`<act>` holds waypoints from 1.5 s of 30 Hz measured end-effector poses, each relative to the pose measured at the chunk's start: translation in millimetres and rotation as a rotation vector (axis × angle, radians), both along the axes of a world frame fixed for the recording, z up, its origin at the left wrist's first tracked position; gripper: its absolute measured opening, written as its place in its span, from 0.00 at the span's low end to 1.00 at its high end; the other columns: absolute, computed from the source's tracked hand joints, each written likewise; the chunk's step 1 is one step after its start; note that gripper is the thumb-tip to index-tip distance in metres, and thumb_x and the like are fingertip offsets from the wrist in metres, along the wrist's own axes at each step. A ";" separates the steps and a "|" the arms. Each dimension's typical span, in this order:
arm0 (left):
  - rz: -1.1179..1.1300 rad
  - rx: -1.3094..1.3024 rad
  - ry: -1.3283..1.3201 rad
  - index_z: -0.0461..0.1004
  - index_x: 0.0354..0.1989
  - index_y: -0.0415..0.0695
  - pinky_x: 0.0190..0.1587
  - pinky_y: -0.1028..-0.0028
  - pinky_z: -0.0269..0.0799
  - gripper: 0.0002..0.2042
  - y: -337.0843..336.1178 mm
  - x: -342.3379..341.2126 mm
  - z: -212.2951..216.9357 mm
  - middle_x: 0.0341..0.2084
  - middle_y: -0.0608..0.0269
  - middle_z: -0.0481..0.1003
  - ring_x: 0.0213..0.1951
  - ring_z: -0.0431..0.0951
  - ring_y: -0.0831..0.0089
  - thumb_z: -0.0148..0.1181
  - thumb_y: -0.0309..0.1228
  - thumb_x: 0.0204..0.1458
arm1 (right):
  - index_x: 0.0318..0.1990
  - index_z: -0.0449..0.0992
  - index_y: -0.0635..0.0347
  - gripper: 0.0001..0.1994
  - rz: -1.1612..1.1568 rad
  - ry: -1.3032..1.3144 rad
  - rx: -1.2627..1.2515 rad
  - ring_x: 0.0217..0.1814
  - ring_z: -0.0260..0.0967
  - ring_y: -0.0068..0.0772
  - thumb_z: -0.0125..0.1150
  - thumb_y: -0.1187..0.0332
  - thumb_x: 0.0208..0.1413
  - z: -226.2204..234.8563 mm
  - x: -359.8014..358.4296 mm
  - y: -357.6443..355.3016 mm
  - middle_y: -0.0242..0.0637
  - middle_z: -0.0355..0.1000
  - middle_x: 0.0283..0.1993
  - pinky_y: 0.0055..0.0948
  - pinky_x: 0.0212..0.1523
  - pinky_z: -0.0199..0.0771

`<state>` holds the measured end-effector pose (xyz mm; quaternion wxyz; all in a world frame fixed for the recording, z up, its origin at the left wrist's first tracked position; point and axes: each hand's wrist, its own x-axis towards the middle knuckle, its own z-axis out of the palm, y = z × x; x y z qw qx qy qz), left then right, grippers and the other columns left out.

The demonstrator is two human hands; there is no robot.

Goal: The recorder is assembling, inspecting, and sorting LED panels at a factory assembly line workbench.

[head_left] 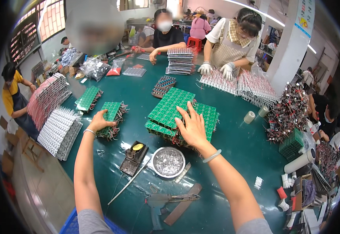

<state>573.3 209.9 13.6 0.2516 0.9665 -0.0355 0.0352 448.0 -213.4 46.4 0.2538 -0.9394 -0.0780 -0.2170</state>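
My left hand is at the near left corner of a small stack of green circuit boards, fingers and thumb curled against its edge. Wires stick out from that stack's side. My right hand lies with spread fingers over a bigger pile of green circuit board panels, its fingertips touching the top panel. Another green panel in this pile reaches out to the right, under my hand. Beyond my left hand is one more small green board stack with wires.
Near me are a soldering iron stand, a round metal dish of solder bits, a thin rod and a soldering gun. White board stacks rise at left. A gloved co-worker handles wired boards opposite; tangled wired parts heap at right.
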 end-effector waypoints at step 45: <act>0.150 -1.064 0.331 0.75 0.45 0.27 0.37 0.71 0.79 0.23 -50.1 1.6 -27.3 0.37 0.53 0.80 0.33 0.82 0.68 0.70 0.36 0.50 | 0.74 0.44 0.49 0.42 0.134 -0.056 0.517 0.32 0.73 0.48 0.61 0.63 0.54 149.5 27.5 6.9 0.44 0.74 0.28 0.45 0.42 0.72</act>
